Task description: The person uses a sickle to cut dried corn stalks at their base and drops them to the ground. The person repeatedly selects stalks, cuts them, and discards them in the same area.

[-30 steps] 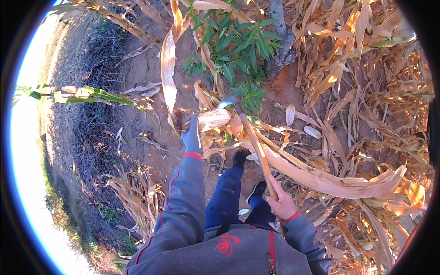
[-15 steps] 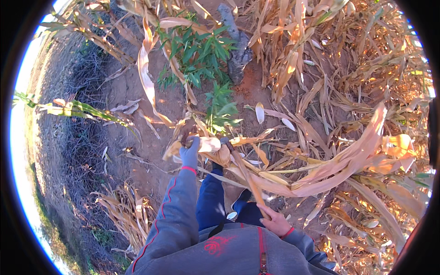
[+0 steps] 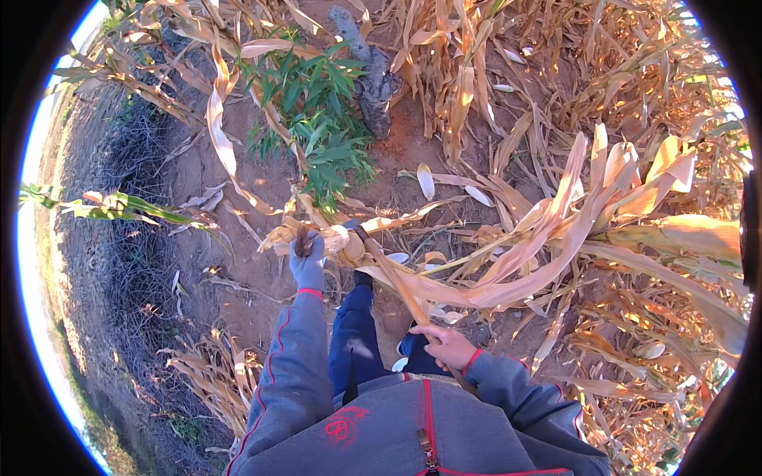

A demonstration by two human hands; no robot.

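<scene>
I see warm, low sunlight glowing on the right side, long soft shadows left, fisheye bending and black corners.

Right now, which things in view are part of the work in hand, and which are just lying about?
In hand:
left hand, gloved, grip on the corn ear
right hand gripping the dry corn stalk

Lying about:
green leafy plant
grey stump
loose husks on the soil

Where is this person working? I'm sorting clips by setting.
Most likely a dried-out maize field at harvest: dry corn stalks all around, bare reddish soil, and a husked ear in the gloved left hand.
</scene>
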